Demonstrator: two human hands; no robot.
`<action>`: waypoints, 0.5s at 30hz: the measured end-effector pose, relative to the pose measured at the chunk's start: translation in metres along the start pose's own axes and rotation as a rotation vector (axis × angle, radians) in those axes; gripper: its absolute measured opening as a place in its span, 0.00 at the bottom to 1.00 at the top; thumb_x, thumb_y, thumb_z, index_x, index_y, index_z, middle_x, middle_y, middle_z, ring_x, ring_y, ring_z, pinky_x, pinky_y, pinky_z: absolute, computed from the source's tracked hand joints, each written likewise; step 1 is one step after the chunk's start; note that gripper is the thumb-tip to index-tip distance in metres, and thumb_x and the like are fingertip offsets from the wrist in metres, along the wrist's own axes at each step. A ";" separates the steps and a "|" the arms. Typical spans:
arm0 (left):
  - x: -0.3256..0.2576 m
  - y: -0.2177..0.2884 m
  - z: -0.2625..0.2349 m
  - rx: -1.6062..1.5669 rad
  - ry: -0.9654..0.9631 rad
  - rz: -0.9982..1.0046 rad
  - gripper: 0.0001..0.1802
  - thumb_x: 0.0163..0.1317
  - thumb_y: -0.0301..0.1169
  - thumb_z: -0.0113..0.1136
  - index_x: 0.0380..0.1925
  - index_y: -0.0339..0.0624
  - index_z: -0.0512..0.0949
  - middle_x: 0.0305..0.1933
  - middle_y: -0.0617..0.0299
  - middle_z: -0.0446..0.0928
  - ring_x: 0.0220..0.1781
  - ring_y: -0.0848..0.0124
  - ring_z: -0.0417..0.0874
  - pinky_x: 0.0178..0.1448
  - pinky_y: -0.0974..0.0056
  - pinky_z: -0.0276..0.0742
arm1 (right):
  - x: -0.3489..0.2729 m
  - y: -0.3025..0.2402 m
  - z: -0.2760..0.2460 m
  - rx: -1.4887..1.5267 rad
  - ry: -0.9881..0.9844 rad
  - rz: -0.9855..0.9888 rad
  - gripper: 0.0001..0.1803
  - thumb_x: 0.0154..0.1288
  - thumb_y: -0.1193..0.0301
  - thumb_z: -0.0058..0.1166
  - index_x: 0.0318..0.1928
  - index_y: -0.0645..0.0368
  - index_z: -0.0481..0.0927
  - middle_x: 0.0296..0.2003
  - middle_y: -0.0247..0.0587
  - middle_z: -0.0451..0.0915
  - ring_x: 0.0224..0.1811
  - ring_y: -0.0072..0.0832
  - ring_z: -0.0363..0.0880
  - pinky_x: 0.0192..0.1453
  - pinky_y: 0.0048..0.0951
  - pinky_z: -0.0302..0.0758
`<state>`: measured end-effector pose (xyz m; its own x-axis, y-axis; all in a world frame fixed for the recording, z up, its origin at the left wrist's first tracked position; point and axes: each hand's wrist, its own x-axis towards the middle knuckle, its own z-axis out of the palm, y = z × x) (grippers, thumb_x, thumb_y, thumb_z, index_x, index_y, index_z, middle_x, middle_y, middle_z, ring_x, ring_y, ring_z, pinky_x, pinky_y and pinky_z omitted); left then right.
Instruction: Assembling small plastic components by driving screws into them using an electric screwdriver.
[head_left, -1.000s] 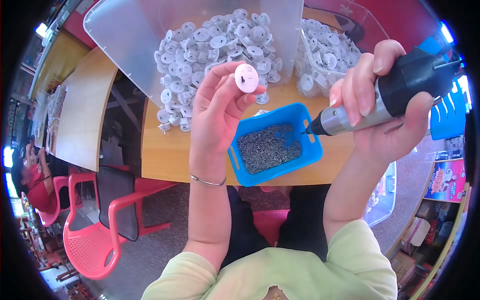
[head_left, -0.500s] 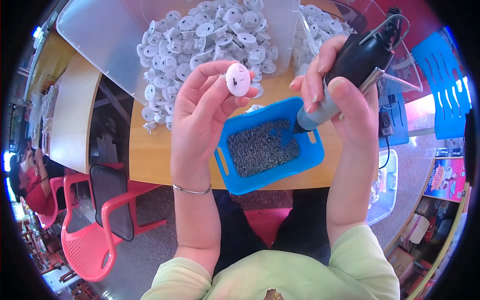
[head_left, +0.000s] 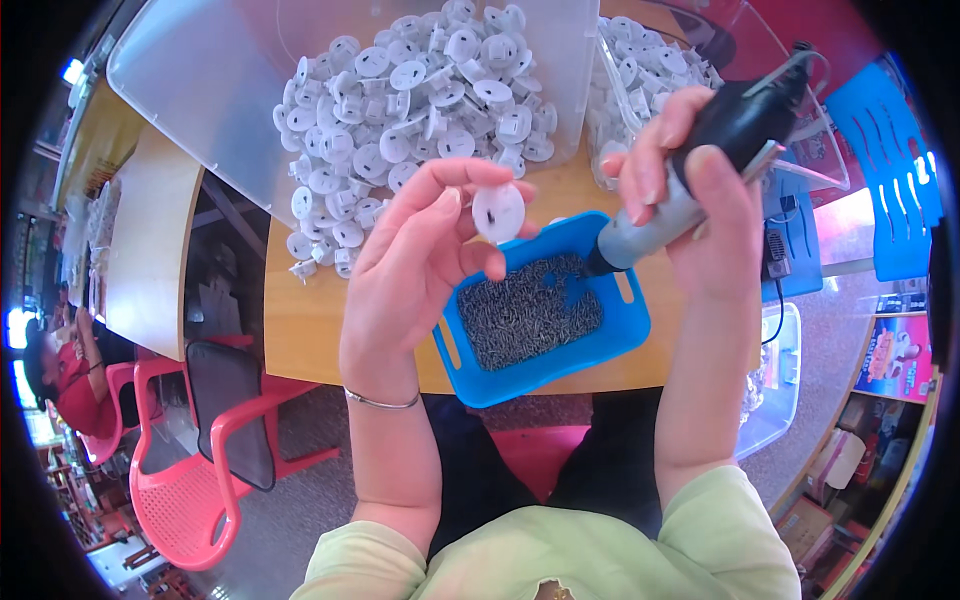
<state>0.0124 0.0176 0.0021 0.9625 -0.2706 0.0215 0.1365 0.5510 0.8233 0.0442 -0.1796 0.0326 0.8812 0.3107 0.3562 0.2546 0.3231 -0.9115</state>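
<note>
Between the thumb and fingers of my left hand (head_left: 415, 235) is a round white plastic part (head_left: 499, 213) with a dark slot in its face. My right hand (head_left: 690, 190) is wrapped round a black and grey electric screwdriver (head_left: 665, 200), held tilted with its dark tip at the lower left. That tip is over the right rear part of a blue plastic basket (head_left: 470, 388), whose inside holds many small dark screws (head_left: 530, 315). Behind my left hand lies a large heap of similar white parts (head_left: 410, 100). Whether the tip carries a screw cannot be made out.
A clear plastic bin (head_left: 190, 110) stands behind the heap, and another clear bin (head_left: 780, 60) with white parts is at the right rear. Pink chairs (head_left: 185, 510) are at the left, near a seated person (head_left: 75, 380). A clear tub (head_left: 775, 390) sits below right.
My left hand has lowered slightly with the white part, which has shifted down and right and turned its face. The screwdriver has moved a little to the right and down.
</note>
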 end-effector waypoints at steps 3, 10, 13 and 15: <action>-0.004 -0.001 -0.001 0.123 -0.079 -0.052 0.12 0.63 0.34 0.38 0.30 0.38 0.68 0.29 0.61 0.70 0.28 0.80 0.69 0.24 0.78 0.64 | 0.000 -0.012 -0.005 0.095 0.042 -0.049 0.18 0.58 0.54 0.45 0.34 0.55 0.60 0.19 0.32 0.64 0.20 0.20 0.65 0.46 0.30 0.65; -0.005 -0.006 0.015 0.522 -0.112 -0.071 0.06 0.59 0.28 0.47 0.30 0.37 0.69 0.26 0.68 0.68 0.27 0.85 0.66 0.27 0.81 0.61 | -0.001 -0.011 -0.005 0.013 -0.027 -0.046 0.19 0.55 0.56 0.49 0.34 0.55 0.61 0.19 0.32 0.65 0.20 0.21 0.67 0.45 0.30 0.64; -0.003 -0.007 0.013 0.511 -0.091 -0.058 0.05 0.57 0.26 0.49 0.32 0.36 0.70 0.27 0.68 0.69 0.28 0.84 0.67 0.32 0.80 0.63 | 0.000 0.005 0.000 0.009 -0.046 0.009 0.18 0.54 0.58 0.52 0.34 0.56 0.61 0.19 0.33 0.67 0.20 0.21 0.69 0.44 0.29 0.65; -0.003 -0.007 0.011 0.544 -0.099 -0.081 0.05 0.57 0.26 0.49 0.32 0.36 0.70 0.28 0.67 0.70 0.31 0.84 0.68 0.34 0.79 0.65 | 0.001 0.010 0.000 -0.027 -0.049 0.014 0.18 0.54 0.59 0.52 0.34 0.57 0.62 0.19 0.33 0.67 0.21 0.21 0.69 0.43 0.29 0.65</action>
<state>0.0062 0.0057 0.0026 0.9238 -0.3823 -0.0226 0.0432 0.0454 0.9980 0.0479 -0.1759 0.0241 0.8644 0.3585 0.3526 0.2535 0.2948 -0.9213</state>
